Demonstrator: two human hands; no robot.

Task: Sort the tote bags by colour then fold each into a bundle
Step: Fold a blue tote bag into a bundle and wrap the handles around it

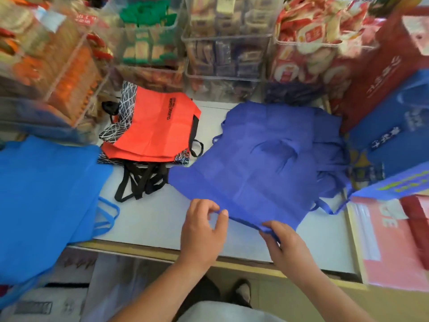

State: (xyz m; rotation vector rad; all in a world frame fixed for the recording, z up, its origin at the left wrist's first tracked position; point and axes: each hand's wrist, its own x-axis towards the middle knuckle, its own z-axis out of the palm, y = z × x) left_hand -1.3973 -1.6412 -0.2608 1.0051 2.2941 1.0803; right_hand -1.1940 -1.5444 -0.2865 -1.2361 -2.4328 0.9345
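Both our left hand [203, 228] and right hand [284, 240] pinch the near hem of the indigo tote bag [262, 159], which stretches away from us.

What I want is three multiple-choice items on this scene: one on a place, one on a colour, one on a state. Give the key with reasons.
1. Where do the orange bags lie?
A. Between the light-blue bags and the dark-blue bag
B. On the floor
C. Under the dark-blue bag

2. What colour are their handles?
A. White
B. Black
C. Blue

3. What is the right hand doing?
A. Resting flat on the table
B. Lifting an orange bag
C. Gripping the dark-blue bag's near edge

Key: 1 A, the orange stack sits between them; 2 B, black loops trail toward the viewer; 3 C, its fingers curl round the hem.
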